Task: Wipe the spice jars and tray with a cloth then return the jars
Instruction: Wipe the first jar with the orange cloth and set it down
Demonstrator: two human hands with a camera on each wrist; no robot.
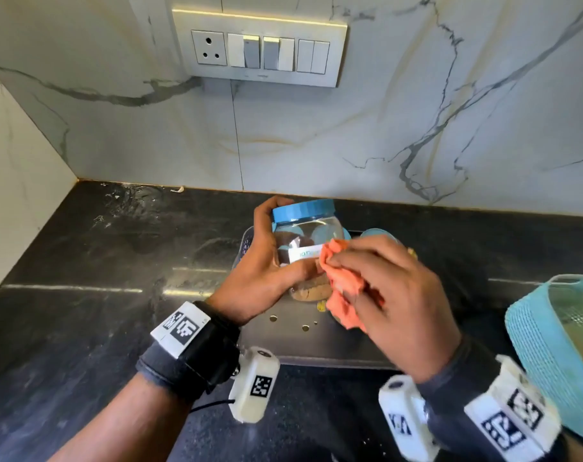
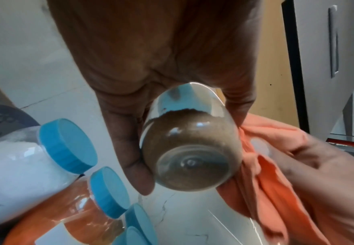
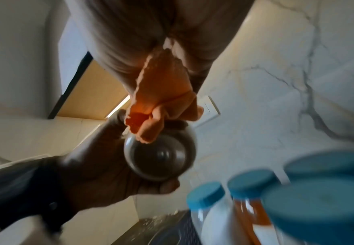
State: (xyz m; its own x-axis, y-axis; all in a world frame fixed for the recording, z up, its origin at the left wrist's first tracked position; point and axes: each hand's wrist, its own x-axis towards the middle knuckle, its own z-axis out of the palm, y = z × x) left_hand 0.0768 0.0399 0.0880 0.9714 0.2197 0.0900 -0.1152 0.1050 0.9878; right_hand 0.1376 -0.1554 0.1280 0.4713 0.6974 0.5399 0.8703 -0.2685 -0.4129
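Right hand (image 1: 393,305) fingers bunch orange cloth (image 1: 345,291) | left hand (image 1: 263,271) fingers grip jar (image 1: 305,235) — blue lid, brown powder

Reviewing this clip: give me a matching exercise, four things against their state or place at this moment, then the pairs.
Things:
1. jar of brown powder
2. orange cloth
3. teal basket
4. jar of white powder

States:
A. bunched in the right hand, against a jar's side
B. standing at the right edge of the head view
C. held off the counter by the left hand
D. standing beside a jar of orange powder

Pairs: 1-C, 2-A, 3-B, 4-D
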